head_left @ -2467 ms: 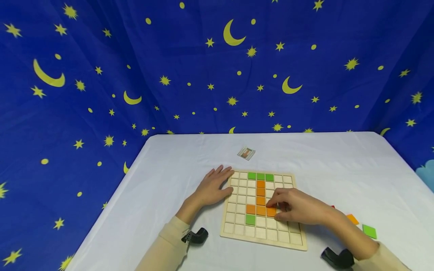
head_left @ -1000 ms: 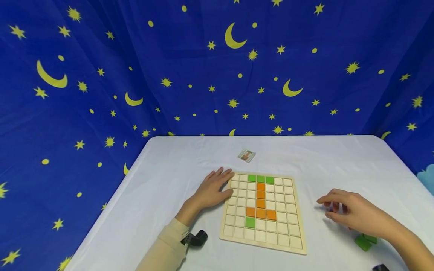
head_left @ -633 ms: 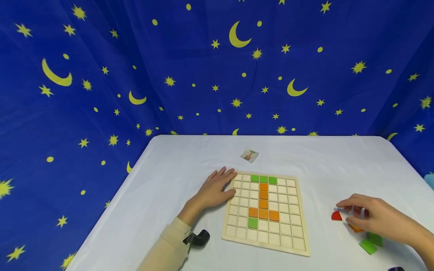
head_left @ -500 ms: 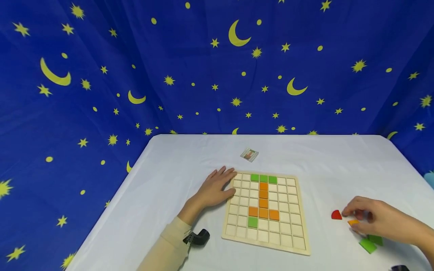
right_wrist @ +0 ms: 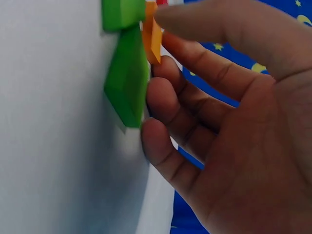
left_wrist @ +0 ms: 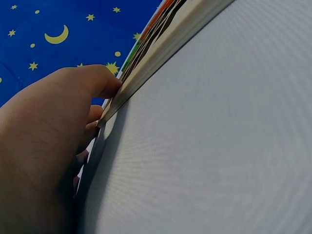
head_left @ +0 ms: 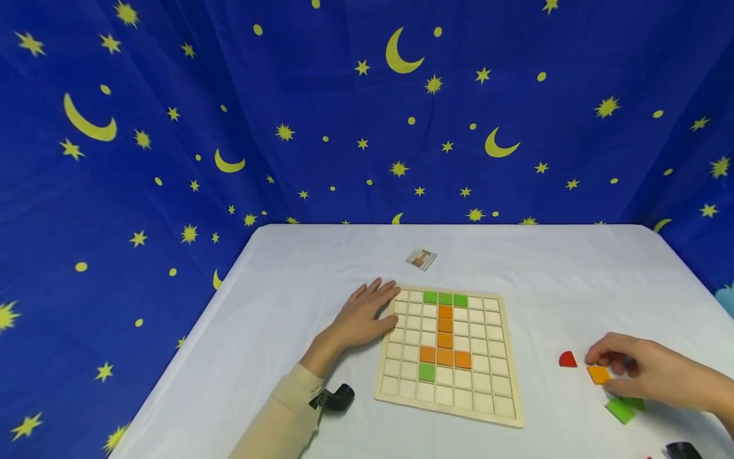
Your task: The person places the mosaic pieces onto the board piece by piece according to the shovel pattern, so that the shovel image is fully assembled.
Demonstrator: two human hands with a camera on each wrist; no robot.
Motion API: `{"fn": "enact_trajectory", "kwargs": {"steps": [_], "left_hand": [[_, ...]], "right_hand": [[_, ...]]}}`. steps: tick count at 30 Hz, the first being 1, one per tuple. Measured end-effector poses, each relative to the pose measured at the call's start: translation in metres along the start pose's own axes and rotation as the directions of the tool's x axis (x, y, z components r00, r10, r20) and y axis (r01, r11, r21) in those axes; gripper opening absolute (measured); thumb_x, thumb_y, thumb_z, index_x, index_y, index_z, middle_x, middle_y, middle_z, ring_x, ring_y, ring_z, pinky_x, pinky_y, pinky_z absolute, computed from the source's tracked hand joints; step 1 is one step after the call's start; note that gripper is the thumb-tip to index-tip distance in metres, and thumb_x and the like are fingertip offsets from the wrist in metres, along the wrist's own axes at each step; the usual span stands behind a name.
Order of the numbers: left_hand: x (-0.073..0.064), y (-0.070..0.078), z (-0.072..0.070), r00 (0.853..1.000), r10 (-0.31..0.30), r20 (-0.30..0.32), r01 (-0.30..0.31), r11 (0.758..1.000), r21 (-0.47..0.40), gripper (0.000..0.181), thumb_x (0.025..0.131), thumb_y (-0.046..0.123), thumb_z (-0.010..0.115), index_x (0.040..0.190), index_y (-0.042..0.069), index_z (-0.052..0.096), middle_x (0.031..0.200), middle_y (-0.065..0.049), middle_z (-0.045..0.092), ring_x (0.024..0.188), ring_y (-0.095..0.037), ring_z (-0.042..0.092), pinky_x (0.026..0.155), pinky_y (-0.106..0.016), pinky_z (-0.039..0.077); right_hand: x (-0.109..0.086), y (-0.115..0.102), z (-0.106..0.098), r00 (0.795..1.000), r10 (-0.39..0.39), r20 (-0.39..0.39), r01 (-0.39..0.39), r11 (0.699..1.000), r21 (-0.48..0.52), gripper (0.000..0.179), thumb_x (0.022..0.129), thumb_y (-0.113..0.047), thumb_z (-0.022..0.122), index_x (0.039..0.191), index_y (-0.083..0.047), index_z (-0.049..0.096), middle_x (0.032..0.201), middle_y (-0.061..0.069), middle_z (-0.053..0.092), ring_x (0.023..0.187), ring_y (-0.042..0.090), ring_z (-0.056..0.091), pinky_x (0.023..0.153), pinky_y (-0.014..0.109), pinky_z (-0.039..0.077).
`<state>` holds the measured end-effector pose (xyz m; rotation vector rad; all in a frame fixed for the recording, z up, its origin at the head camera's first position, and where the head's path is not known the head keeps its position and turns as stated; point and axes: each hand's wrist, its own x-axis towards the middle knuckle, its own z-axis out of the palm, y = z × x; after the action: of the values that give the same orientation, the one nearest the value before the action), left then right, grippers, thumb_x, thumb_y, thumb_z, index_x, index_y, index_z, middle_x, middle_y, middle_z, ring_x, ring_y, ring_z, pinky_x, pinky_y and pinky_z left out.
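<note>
My left hand (head_left: 358,320) lies with extended fingers along the left edge of the wooden grid board (head_left: 381,389). In the left wrist view its thumb rests at the rim of the board (left_wrist: 161,56). Green tiles (head_left: 445,298) form a short row at the board's top, with a column of orange tiles (head_left: 445,340) below. To the right of the board, my right hand (head_left: 650,370) pinches a loose orange tile (head_left: 599,375) between thumb and index finger. The right wrist view shows this orange tile (right_wrist: 152,34) by the thumb tip, the other fingers curled.
A red quarter-round piece (head_left: 568,359) lies left of the right hand. Green tiles (head_left: 620,410) sit just below that hand, partly overlapping. A small pattern card (head_left: 421,258) lies behind the board. A blue star-patterned cloth (head_left: 321,95) stands around the white table (head_left: 275,274).
My right hand has moved from the board's orange tiles to the loose pieces on the right, closing its thumb and index finger on an orange tile. The left hand has stayed at the board's edge.
</note>
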<state>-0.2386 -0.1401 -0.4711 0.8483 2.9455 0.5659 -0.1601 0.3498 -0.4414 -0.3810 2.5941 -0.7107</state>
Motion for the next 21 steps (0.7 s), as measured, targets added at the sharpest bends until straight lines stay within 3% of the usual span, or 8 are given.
{"fn": "enact_trajectory", "kwargs": {"steps": [2, 6, 10, 14, 21], "left_hand": [[0.001, 0.000, 0.000, 1.000, 0.006, -0.008, -0.007, 1.000, -0.005, 0.064, 0.095, 0.046, 0.047, 0.151, 0.019, 0.034, 0.155, 0.004, 0.028, 0.144, -0.021, 0.014, 0.116, -0.038, 0.007], [0.001, 0.001, -0.001, 1.000, 0.015, -0.013, -0.015, 1.000, -0.010, 0.063, 0.094, 0.046, 0.047, 0.151, 0.019, 0.035, 0.155, 0.003, 0.029, 0.144, -0.021, 0.015, 0.116, -0.039, 0.009], [0.001, 0.002, 0.000, 1.000, 0.016, -0.015, -0.016, 1.000, -0.012, 0.064, 0.094, 0.046, 0.047, 0.150, 0.018, 0.036, 0.155, 0.003, 0.029, 0.144, -0.022, 0.016, 0.116, -0.040, 0.010], [0.001, 0.002, -0.001, 1.000, 0.011, -0.014, -0.012, 1.000, -0.008, 0.064, 0.094, 0.047, 0.047, 0.150, 0.019, 0.036, 0.155, 0.004, 0.029, 0.144, -0.021, 0.015, 0.116, -0.039, 0.010], [0.000, 0.001, -0.001, 1.000, 0.003, -0.008, -0.003, 1.000, 0.003, 0.064, 0.094, 0.048, 0.046, 0.151, 0.020, 0.035, 0.155, 0.004, 0.028, 0.144, -0.020, 0.014, 0.116, -0.039, 0.009]], "right_hand": [[-0.002, 0.003, 0.000, 1.000, 0.001, -0.004, -0.002, 1.000, -0.004, 0.042, 0.075, -0.025, 0.081, 0.109, -0.010, 0.061, 0.085, 0.001, 0.050, 0.072, 0.009, 0.045, 0.057, 0.024, 0.039], [-0.007, 0.013, -0.001, 0.998, -0.066, -0.001, 0.066, 0.998, 0.001, 0.042, 0.076, -0.026, 0.080, 0.107, -0.008, 0.059, 0.085, 0.000, 0.051, 0.071, 0.007, 0.044, 0.055, 0.024, 0.037], [-0.010, 0.020, -0.003, 0.998, -0.051, 0.023, 0.051, 0.999, 0.005, 0.044, 0.074, -0.022, 0.081, 0.107, -0.006, 0.057, 0.083, 0.001, 0.050, 0.070, 0.006, 0.044, 0.054, 0.024, 0.038], [-0.012, 0.023, -0.004, 0.998, 0.014, 0.053, -0.014, 1.000, 0.001, 0.047, 0.070, -0.018, 0.083, 0.107, -0.006, 0.056, 0.085, 0.001, 0.049, 0.070, 0.006, 0.042, 0.055, 0.024, 0.037], [-0.013, 0.024, -0.004, 0.996, -0.047, 0.079, 0.048, 0.999, -0.014, 0.047, 0.070, -0.017, 0.083, 0.105, -0.007, 0.055, 0.086, 0.002, 0.049, 0.070, 0.005, 0.042, 0.054, 0.024, 0.036]]}}
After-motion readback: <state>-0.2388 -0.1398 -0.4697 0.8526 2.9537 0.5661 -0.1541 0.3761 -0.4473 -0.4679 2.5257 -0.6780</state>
